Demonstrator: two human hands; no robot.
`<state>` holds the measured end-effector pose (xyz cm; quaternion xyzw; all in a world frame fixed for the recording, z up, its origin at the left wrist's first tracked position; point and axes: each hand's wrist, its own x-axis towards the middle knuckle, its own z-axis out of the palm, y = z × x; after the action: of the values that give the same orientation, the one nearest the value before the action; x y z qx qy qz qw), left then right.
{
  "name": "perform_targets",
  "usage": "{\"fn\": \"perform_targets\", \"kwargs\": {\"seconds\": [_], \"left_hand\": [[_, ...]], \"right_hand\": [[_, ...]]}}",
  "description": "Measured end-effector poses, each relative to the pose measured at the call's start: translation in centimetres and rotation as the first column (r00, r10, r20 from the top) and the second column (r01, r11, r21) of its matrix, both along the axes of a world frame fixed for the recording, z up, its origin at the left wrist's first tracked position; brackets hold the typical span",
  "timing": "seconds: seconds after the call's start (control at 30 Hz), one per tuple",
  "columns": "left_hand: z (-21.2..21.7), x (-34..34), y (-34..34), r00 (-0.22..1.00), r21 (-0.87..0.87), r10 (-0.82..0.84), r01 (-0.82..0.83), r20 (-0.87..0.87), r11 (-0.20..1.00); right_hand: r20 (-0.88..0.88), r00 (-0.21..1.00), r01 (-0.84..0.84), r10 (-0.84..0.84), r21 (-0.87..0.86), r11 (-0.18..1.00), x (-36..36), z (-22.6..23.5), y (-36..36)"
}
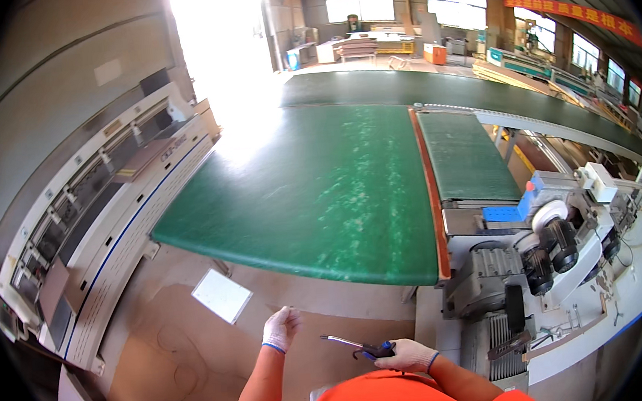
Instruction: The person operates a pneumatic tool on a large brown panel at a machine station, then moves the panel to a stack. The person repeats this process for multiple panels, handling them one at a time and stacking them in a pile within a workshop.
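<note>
Cut off at the lower edge by the orange sleeves, the gloved right hand (407, 356) grips a slim blue-handled air gun (359, 345) near the grey motors (493, 277), while the gloved left hand (280, 328) hangs loosely curled, holding nothing, before the wide green belt's (320, 193) rounded edge.

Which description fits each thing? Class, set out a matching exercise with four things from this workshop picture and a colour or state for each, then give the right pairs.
Things:
1. Wide conveyor belt
2. Left hand
3. Right hand
4. Floor panel

Descriptions:
A. White, lying flat
B. Gloved, holding a metal-nozzled tool
C. Green, nothing lying on it
D. Gloved, raised, holding nothing

Pairs: 1-C, 2-D, 3-B, 4-A
</note>
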<state>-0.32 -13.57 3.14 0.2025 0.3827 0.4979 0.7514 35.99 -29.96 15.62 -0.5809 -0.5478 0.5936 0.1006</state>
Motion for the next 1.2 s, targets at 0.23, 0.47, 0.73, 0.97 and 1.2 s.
{"fn": "perform_targets", "kwargs": {"seconds": [0.23,0.47,0.73,0.97,1.2], "left_hand": [[5.5,14.9,5.5,0.972,0.055,-0.228,0.231,-0.06,0.971],[5.0,23.5,14.8,0.859,0.047,-0.51,0.512,-0.047,0.858],[2.7,34.2,26.2,0.776,-0.051,-0.629,0.627,-0.049,0.778],[1.1,39.3,35.8,0.783,0.054,-0.572,0.6,-0.245,0.798],[0.6,43.8,43.4,0.826,0.29,-0.369,0.511,-0.427,0.809]], "right_hand": [[-0.236,0.85,0.456,-0.471,-0.118,0.882,6.5,-3.4,-0.6],[-0.35,0.747,0.546,-0.566,-0.163,0.822,9.0,-2.1,2.0],[-0.473,0.509,0.748,-0.72,-0.171,0.641,11.8,-7.5,9.1],[-0.363,0.356,0.897,-0.861,-0.125,0.423,11.0,-9.1,12.7],[-0.216,0.383,0.9,-0.898,-0.133,0.416,10.2,-6.3,14.1]]}}
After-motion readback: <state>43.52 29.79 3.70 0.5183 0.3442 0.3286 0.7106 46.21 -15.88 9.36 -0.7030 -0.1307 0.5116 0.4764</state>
